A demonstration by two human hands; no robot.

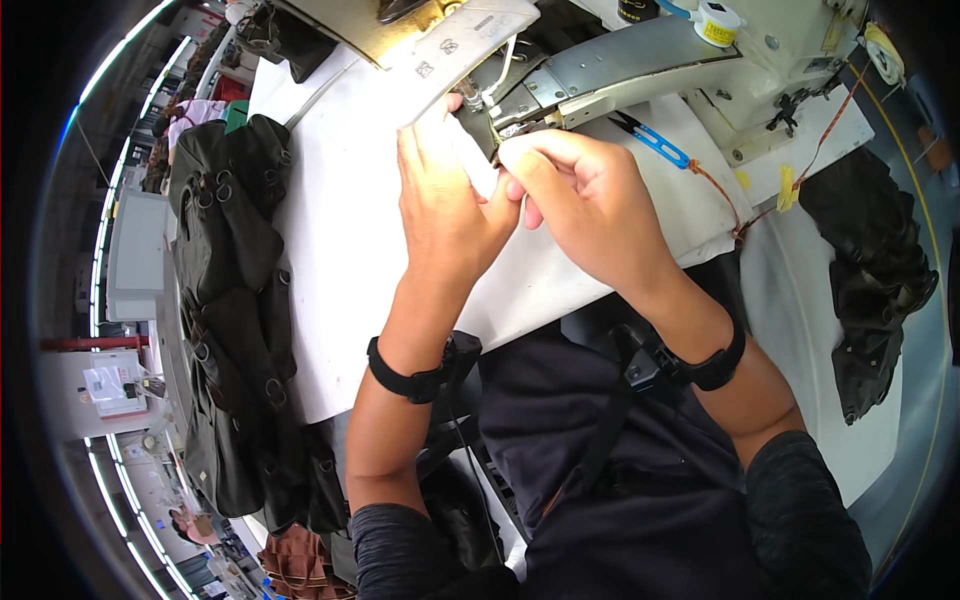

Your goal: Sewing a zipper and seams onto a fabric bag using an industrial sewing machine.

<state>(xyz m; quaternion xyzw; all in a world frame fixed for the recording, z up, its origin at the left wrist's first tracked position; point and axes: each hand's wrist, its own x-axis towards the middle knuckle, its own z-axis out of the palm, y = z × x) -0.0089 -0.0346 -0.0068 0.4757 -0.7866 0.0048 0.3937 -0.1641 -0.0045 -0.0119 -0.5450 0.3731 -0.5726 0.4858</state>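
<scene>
At the industrial sewing machine (640, 75), a small dark piece of material (478, 130) lies under the needle area. My left hand (440, 200) rests flat to the left of it, its fingers stretched toward the presser foot and its thumb apart. On the right, my right hand (585, 195) is closed in a pinch just below the machine's narrow arm, close to the dark piece's near edge. The tips of its fingers meet my left thumb. Whatever sits inside that pinch is hidden by the fingers.
Blue-handled thread snips (655, 143) lie right of my right hand, tied to an orange cord (715, 190). Dark bags with metal rings (230, 300) hang along the white tabletop's (340, 250) left side. More dark pieces (865, 270) lie far right. A white bottle (717, 24) stands on the machine.
</scene>
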